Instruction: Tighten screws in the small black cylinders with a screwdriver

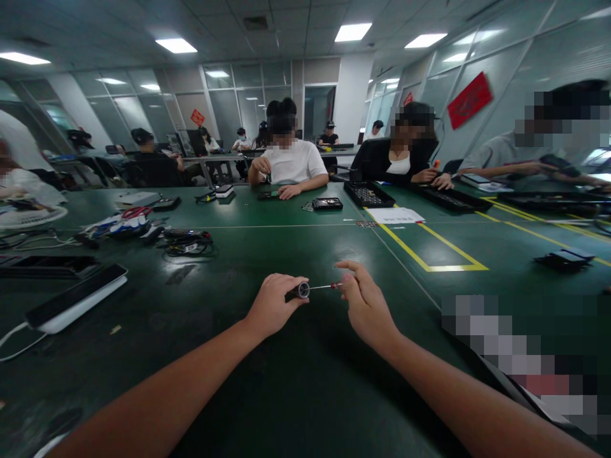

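Observation:
My left hand (274,304) is closed round the dark handle of a small screwdriver (305,290), whose silver collar pokes out past my thumb. The thin metal shaft runs right to my right hand (363,299), which pinches its far end, where a bit of red shows, between thumb and fingers. Both hands hover just above the dark green table (296,381) in front of me.
A white power strip with a dark top (76,299) lies at the left. Cables, red-handled tools and dark devices (143,229) lie beyond it. Yellow tape lines (429,251) mark the table at right. Several people sit opposite with black trays (367,194).

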Motion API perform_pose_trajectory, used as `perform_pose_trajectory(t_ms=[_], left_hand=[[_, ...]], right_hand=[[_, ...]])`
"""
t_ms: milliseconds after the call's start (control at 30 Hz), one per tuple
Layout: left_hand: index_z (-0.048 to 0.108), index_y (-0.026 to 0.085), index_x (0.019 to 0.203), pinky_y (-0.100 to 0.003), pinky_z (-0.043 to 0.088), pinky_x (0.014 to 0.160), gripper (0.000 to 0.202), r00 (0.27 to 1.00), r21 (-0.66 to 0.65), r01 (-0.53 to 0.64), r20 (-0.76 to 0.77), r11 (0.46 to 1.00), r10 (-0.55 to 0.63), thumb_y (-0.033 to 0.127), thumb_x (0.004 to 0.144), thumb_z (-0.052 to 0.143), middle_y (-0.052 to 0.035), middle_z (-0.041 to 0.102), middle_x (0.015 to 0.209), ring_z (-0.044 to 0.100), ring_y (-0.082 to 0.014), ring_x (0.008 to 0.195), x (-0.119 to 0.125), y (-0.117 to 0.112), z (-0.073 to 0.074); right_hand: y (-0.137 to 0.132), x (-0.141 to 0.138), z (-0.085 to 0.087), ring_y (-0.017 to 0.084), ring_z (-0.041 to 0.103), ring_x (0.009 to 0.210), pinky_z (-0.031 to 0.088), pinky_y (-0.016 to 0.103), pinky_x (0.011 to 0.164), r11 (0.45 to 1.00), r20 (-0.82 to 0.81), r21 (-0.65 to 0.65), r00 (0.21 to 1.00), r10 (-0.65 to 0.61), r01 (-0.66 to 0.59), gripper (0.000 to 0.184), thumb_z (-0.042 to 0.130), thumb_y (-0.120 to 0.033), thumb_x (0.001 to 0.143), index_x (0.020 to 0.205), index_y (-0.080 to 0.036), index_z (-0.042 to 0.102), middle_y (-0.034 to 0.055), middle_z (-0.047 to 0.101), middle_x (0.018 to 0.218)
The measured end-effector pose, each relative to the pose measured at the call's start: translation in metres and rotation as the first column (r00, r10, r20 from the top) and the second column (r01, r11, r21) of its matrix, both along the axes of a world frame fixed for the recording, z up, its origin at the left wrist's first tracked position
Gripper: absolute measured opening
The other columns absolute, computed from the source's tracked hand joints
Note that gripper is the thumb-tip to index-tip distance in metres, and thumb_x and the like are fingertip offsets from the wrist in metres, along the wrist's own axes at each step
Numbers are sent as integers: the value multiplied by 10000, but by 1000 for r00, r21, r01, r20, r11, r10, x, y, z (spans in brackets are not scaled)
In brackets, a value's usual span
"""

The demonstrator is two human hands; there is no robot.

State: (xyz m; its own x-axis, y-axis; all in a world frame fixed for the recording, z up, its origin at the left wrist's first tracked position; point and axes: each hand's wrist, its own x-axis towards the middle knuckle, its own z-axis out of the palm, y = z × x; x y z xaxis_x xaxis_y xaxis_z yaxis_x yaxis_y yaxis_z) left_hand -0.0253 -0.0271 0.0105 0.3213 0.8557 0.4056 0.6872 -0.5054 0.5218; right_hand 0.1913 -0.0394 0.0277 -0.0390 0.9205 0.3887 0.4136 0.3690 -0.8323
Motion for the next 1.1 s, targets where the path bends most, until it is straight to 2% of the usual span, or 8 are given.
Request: perform_pose_trajectory(t_ms=[133, 267, 467, 567, 633, 700, 767, 1100], left_hand=[[671, 271, 1195, -449, 419, 995, 366, 1000, -12, -13, 3, 1000, 13, 241, 842, 763, -3, 722, 1120, 619, -230, 1059, -1, -1, 1], [672, 270, 1197, -463, 409, 1018, 357, 1000, -21, -14, -1, 1000, 14, 240, 851, 753, -9, 719, 1131, 613, -233, 1071, 0, -1, 2], [653, 278, 1229, -486, 404, 1032, 365, 1000, -21, -8, -14, 1000, 8, 286, 872, 728, -19, 711, 1148, 610, -244, 1079, 2, -4, 3], [643, 278, 1245, -500, 377, 1065, 360, 999, 20, 5, -47, 1000, -4, 284, 890, 704, -31, 705, 1164, 608, -244, 1097, 3, -6, 7], [637, 281, 1255, -504, 353, 1088, 353, 997, 55, 3, -81, 998, 2, 263, 905, 680, -35, 698, 1178, 601, -241, 1121, 3, -6, 9], [640, 284, 1250, -506, 351, 1090, 349, 995, 58, -21, -99, 998, 26, 255, 904, 678, -36, 695, 1184, 596, -242, 1141, 3, -5, 10], [646, 285, 1239, -510, 357, 1082, 348, 993, 35, -42, -107, 999, 46, 263, 895, 690, -37, 696, 1189, 594, -247, 1148, 2, -4, 8], [658, 268, 1201, -520, 370, 1067, 318, 993, -52, -77, -96, 996, 72, 297, 887, 701, -24, 703, 1102, 607, -246, 1048, 3, -4, 6]], right_hand=[[-1, -1, 2, 183, 584, 704, 447, 313, 674, 998, -14, -12, 998, 53, -53, 266, 373, -389, 1014, 1130, -234, 556, -3, 590, 765], [-3, -1, 5, 184, 575, 676, 437, 323, 663, 999, 31, -33, 999, 16, -15, 332, 334, -439, 1024, 1048, -236, 597, 7, 601, 756], [-2, -7, 0, 189, 601, 784, 483, 335, 747, 1000, -237, -2, 972, -3, 3, 167, 480, -393, 963, 991, -241, 545, 16, 625, 860], [7, -8, -3, 198, 602, 743, 505, 355, 731, 992, -404, -123, 914, -24, -29, 262, 522, -476, 934, 890, -225, 583, 24, 615, 772], [15, -6, -6, 176, 545, 590, 516, 358, 631, 965, -572, -256, 815, -97, -65, 299, 547, -511, 897, 833, -221, 578, 1, 556, 666], [23, -3, -9, 147, 465, 500, 506, 343, 565, 944, -633, -326, 755, -173, -57, 292, 578, -495, 871, 770, -222, 559, -29, 478, 588], [26, 0, -11, 144, 470, 515, 508, 333, 557, 944, -642, -331, 737, -213, -15, 274, 594, -478, 861, 769, -220, 572, -20, 499, 614], [18, -4, -9, 182, 592, 701, 539, 334, 642, 978, -501, -195, 850, -161, 71, 286, 570, -501, 900, 895, -218, 608, 37, 633, 803]])
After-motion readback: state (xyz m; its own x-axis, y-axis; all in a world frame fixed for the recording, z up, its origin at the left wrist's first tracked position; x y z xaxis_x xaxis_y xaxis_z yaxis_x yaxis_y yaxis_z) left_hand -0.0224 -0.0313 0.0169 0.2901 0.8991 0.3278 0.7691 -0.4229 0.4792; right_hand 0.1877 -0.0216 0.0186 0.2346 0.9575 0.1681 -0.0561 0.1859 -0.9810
